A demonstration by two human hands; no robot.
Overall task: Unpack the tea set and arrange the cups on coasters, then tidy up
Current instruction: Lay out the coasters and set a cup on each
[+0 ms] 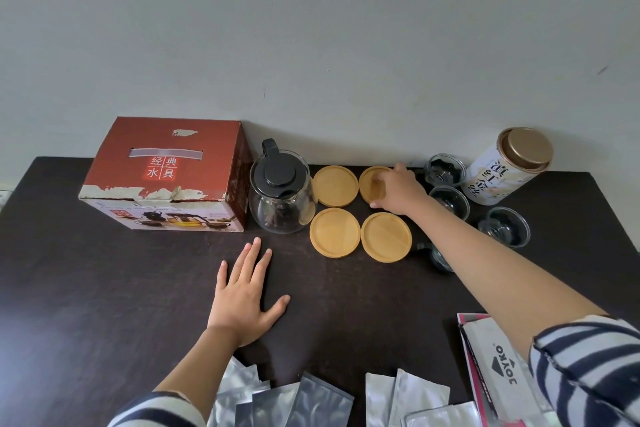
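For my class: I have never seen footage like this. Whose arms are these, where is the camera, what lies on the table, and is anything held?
There is no machine here. One camera worn on a person's head looks down at both bare hands. The left hand rests flat on the dark table, holding nothing. The right hand reaches to the far right wooden coaster, its fingers on it; whether they grip is unclear. Four coasters form a square beside a glass teapot and a red box. Empty glass cups and a tea tin stand to the right. Silver sachets lie near the front edge.
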